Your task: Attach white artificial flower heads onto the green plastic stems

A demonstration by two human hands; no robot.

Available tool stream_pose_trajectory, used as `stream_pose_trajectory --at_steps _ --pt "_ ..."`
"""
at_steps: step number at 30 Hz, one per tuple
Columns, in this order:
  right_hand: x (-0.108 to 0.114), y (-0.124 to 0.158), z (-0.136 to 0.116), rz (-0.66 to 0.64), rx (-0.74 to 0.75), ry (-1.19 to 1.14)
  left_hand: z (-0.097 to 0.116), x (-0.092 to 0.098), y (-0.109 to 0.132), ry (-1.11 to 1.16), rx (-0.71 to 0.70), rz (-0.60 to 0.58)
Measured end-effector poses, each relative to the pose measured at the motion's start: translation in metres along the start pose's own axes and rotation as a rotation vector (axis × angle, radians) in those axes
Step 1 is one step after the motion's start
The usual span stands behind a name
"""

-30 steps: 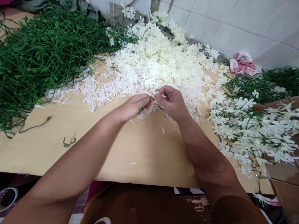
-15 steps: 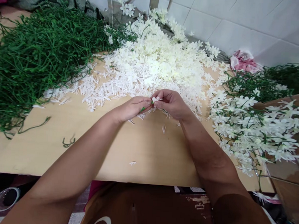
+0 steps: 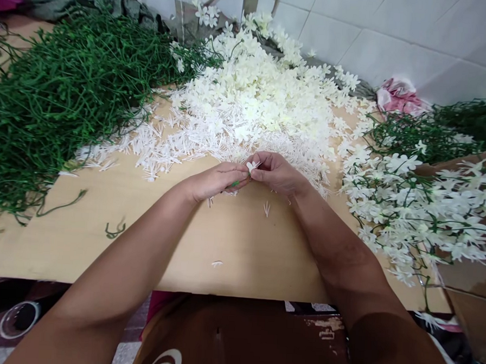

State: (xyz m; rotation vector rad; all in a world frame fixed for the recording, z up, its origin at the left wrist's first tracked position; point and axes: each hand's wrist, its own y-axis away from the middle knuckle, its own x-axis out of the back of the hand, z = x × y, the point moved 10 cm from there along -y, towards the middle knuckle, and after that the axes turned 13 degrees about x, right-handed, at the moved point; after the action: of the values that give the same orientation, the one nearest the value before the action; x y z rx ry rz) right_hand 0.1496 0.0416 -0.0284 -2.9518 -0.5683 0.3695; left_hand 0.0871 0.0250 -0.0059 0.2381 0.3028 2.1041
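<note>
- Pinching a small white fabric flower [image 3: 251,165] between thumb and forefinger, the right hand [image 3: 278,174] is closed tight on it. It sits just in front of the big heap of loose cream-white fabric blossoms [image 3: 255,104], above the pale tan board tabletop [image 3: 232,241].
- The left hand [image 3: 215,180] is closed narrowly on a thin green plastic stem [image 3: 235,183], with only its tip showing. The two hands meet fingertip to fingertip.
- From where I stand the join is tiny and mostly hidden by fingers, so a slight misalignment could bend the stem tip or seat the flower crooked.
- The flower is light and held by its edge. A loosened pinch could drop it into the heap, where it would be lost among the others.
- The stem's free length runs under the left palm, and I cannot tell how far. It might snag the scattered white spiky stamen pieces [image 3: 155,150] and drag them about.
- A sweep of the right forearm could catch the bundle of green sprays with white flowers [image 3: 412,212] lying near on that side and pull it over the edge.
- The tangled pile of bare green plastic stems [image 3: 64,86] lies well apart on the left, so I see little risk there.
</note>
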Motion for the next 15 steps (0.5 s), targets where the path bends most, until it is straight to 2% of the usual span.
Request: stream_pose_trajectory --at_steps 5,15 --pt "-0.0012 -0.001 0.0016 -0.036 0.004 -0.047 -0.0006 0.0009 -0.0036 0.055 0.003 0.014" --pt "-0.0069 0.0009 0.0018 -0.144 -0.045 0.01 -0.0016 -0.0062 -0.0018 -0.1 0.063 -0.009"
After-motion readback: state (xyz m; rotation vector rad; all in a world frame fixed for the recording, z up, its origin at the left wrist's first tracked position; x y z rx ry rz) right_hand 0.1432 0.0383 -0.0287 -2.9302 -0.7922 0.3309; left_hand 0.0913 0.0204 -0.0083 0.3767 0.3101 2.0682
